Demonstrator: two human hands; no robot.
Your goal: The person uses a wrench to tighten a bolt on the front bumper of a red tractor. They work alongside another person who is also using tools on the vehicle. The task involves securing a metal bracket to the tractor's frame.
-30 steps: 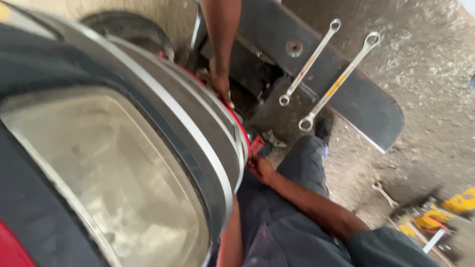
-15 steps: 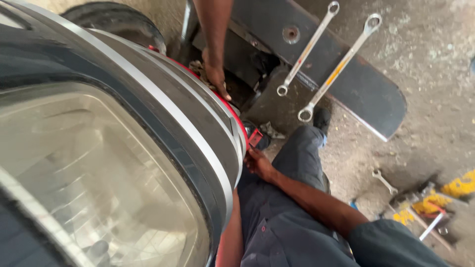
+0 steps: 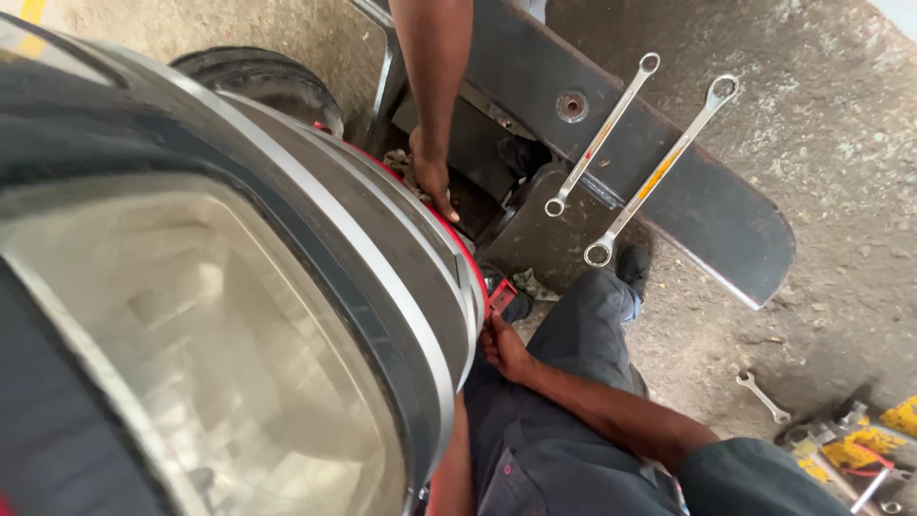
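red trim edge point(image 3: 457, 250) — curved, beside headlamp housing point(image 3: 315, 287)

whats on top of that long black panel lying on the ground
Two long silver ring spanners lie side by side on the black panel: one spanner nearer the vehicle, the other spanner beside it. A round fitting sits in the panel. Its underside is hidden.

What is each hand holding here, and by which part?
The right hand grips the red edge of the dark vehicle body panel. The other hand reaches behind that panel; whether it holds anything cannot be told.
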